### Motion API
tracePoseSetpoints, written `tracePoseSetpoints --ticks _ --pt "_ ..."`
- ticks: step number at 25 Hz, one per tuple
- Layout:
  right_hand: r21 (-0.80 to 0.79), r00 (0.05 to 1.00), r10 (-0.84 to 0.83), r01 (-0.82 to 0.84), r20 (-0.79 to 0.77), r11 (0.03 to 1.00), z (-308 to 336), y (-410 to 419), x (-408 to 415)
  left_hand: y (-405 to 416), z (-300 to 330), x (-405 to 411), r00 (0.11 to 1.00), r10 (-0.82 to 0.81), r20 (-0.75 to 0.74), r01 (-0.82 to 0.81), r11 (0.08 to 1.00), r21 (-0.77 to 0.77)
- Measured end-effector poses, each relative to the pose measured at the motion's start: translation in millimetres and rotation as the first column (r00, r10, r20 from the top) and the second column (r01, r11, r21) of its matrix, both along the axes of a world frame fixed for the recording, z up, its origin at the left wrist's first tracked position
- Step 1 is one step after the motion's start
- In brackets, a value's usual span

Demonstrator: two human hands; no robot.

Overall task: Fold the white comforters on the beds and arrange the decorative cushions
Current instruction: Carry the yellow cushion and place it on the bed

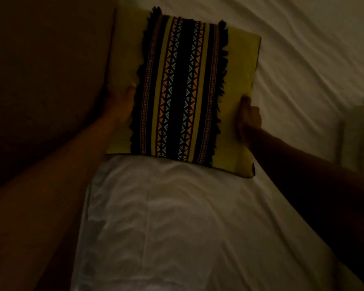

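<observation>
both hands (122, 101) round cushion (183, 89)

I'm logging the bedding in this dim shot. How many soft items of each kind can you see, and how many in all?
Decorative cushion, yellow with a dark patterned band, held by left hand and right hand: 1
White pillow: 1
White bed linen: 1
Total: 3

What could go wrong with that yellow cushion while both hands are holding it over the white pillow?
The yellow cushion is held only at its side edges by the left hand and right hand, so it might slip or land crooked. Its lower edge overlaps the white pillow, which could crease. The room is dim, so judging alignment may be hard.
</observation>
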State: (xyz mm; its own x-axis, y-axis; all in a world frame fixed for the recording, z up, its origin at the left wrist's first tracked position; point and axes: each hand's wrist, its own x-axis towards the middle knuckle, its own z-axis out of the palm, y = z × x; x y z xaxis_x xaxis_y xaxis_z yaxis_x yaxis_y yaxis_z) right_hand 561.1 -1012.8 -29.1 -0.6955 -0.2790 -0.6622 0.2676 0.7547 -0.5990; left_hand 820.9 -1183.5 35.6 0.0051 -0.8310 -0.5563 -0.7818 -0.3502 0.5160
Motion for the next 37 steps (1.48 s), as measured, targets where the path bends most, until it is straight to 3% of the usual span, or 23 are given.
tracePoseSetpoints --ticks 4,8,12,19,23,26,30,37 --pt "0.063 0.989 0.073 -0.066 -0.130 0.996 -42.5 -13.1 -1.1 -35.7 -39.4 2.1 0.976 0.189 -0.104 -0.184 0.981 0.061" --pt "0.055 0.948 0.101 -0.088 -0.303 0.995 -71.1 -14.7 -0.5 -41.5 -68.8 7.0 0.963 0.229 -0.139 -0.231 0.973 0.000" --pt "0.013 0.929 0.038 -0.035 -0.369 0.999 -79.3 -13.4 1.0 -32.6 -83.1 10.1 0.932 0.293 -0.214 -0.313 0.948 -0.064" --pt "-0.049 0.975 0.034 -0.046 -0.221 0.998 -33.4 -0.9 -1.6 -14.8 -47.5 15.9 0.934 0.235 -0.268 -0.259 0.964 -0.057" --pt "-0.087 0.975 0.064 -0.084 -0.213 0.993 15.5 20.3 -9.3 25.5 -24.8 19.6 0.948 0.245 -0.202 -0.263 0.963 -0.066" --pt "-0.098 0.983 0.047 -0.065 -0.176 0.993 45.0 70.0 -6.0 95.1 -10.3 35.0 0.939 0.292 -0.181 -0.319 0.937 -0.140" --pt "-0.100 0.989 0.062 -0.076 -0.135 0.992 81.6 154.7 21.1 181.1 23.1 54.2 0.926 0.375 -0.042 -0.377 0.922 -0.088" --pt "-0.093 0.994 -0.012 0.001 -0.108 0.996 131.8 275.7 58.9 279.7 75.7 86.4 0.950 0.311 -0.023 -0.311 0.939 -0.149"
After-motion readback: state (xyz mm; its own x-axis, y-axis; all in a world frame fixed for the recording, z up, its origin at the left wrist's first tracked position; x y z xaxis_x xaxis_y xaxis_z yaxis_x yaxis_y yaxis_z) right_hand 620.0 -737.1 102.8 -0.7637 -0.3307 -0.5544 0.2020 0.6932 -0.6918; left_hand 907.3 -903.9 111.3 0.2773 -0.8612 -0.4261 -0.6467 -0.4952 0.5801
